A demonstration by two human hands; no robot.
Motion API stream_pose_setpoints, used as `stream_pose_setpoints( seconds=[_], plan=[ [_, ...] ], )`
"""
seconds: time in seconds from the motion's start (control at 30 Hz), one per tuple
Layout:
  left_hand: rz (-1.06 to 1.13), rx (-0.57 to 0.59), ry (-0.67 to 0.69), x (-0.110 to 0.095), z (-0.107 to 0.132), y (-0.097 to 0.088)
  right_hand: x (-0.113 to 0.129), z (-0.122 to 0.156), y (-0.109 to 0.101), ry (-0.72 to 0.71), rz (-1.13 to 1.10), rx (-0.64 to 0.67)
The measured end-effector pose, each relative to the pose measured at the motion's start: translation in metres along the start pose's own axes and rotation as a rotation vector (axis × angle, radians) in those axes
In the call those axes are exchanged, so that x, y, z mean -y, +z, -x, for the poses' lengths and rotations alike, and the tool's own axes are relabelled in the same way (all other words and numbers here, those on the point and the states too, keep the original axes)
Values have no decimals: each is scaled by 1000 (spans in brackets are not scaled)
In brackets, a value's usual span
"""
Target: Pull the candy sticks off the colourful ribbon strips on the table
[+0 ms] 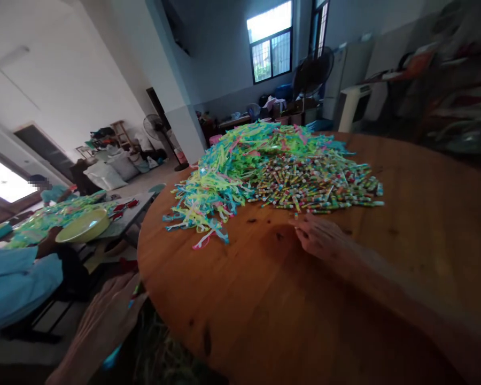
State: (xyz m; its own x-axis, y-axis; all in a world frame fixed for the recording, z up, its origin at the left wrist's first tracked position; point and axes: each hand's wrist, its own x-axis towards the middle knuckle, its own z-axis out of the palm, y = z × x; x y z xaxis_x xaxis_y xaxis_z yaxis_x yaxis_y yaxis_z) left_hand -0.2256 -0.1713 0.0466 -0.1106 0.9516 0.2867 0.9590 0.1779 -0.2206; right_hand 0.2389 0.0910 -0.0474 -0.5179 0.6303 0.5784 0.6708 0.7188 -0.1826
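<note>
On the round wooden table [240, 278] lies a pile of small printed sticks [304, 182], short and multicoloured. A heap of blue, yellow-green and pink plastic strips [228, 166] rises behind and to the left of it. My right hand [318, 235] is at the near edge of the sticks, its fingers curled together; whether a stick is between the fingertips is hidden. Off the table's left edge, my left hand [108, 315] is closed, with a small coloured stick [134, 295] showing at its fingers. A bit of blue strip [112, 357] shows under that hand.
Below the table edge, a dim mass of greenish strips [164, 347] is visible. To the left, a person in light blue [20, 283] sits by another table with a yellow basin [84, 225] and more strips. Another person is farther back. Fans [312, 72] and white sacks [104, 175] stand behind.
</note>
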Motion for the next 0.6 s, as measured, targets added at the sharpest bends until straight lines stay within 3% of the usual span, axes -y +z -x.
stream_pose_setpoints(
  seconds=[0.1,0.2,0.27,0.37,0.47,0.6],
  plan=[
    [144,-87,201,-45,-42,5,2,-8,0,18,25,232],
    [183,-20,341,-100,-100,13,26,-23,-17,135,88,480],
    [142,20,432,-123,-131,21,45,-26,-30,144,65,533],
    [94,77,593,-136,-158,33,65,-11,-44,164,9,506],
    [78,107,707,-136,-174,40,70,10,-50,213,-23,403],
    [9,94,727,-147,-187,25,58,22,-52,277,-72,400]
  ],
)
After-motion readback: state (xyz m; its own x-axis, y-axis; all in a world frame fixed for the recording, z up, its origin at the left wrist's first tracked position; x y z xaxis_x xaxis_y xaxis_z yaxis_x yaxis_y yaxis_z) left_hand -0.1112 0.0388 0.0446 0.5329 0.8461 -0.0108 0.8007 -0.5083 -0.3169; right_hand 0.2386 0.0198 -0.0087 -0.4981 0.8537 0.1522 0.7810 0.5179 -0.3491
